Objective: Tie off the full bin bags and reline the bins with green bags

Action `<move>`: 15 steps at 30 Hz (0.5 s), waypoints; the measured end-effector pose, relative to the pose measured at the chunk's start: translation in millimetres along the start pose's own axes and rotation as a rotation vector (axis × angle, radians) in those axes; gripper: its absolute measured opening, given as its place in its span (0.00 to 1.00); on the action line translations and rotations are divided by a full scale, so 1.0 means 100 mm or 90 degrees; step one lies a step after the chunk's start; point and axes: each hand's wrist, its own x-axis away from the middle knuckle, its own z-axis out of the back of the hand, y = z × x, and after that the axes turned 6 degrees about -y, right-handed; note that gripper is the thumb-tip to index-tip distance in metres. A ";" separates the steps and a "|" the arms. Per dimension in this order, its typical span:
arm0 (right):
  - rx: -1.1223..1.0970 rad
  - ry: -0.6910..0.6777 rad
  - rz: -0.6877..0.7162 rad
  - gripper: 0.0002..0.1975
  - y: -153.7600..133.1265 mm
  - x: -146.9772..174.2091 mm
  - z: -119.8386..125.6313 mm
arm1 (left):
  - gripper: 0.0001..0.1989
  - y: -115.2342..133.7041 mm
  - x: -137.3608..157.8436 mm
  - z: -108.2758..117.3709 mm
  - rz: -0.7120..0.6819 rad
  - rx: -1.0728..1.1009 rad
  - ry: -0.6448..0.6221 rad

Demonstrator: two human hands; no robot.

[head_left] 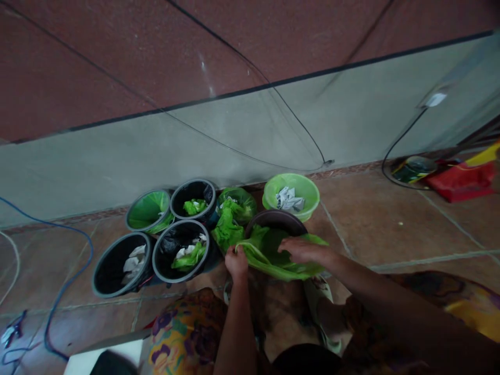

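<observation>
A thin light-green plastic bag (269, 264) lies across a dark brown bucket (287, 216) on the floor in front of me. My left hand (236, 262) is closed, pinching the left edge of the bag. Over the bag's mouth is my right hand (299, 250), fingers bent downward; what they hold, if anything, is hidden. Left of the bucket is crumpled green plastic (227, 229), beside a bin lined with green plastic (246, 200). Just behind the bucket stands a light-green basin (271, 190) with crumpled pale paper (289, 199) inside.
Several dark bins with grey rims, such as one bin (154, 260), stand at left, holding green plastic and whitish paper. A blue hose (62, 297) curves over the tiled floor. A black cable (394, 140) hangs at right near a red object (461, 181). The wall is close behind.
</observation>
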 end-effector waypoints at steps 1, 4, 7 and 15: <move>-0.001 -0.025 -0.018 0.18 0.02 -0.04 -0.06 | 0.14 -0.01 0.00 0.02 0.006 -0.003 -0.002; -0.025 -0.025 -0.061 0.07 0.19 -0.05 -0.17 | 0.14 -0.05 -0.02 0.07 0.015 -0.020 -0.009; 0.001 -0.022 -0.072 0.06 0.35 -0.04 -0.13 | 0.14 -0.10 -0.03 0.07 0.015 -0.032 -0.008; -0.145 -0.046 0.027 0.09 0.29 -0.07 -0.06 | 0.14 -0.09 -0.06 0.06 -0.021 -0.033 0.004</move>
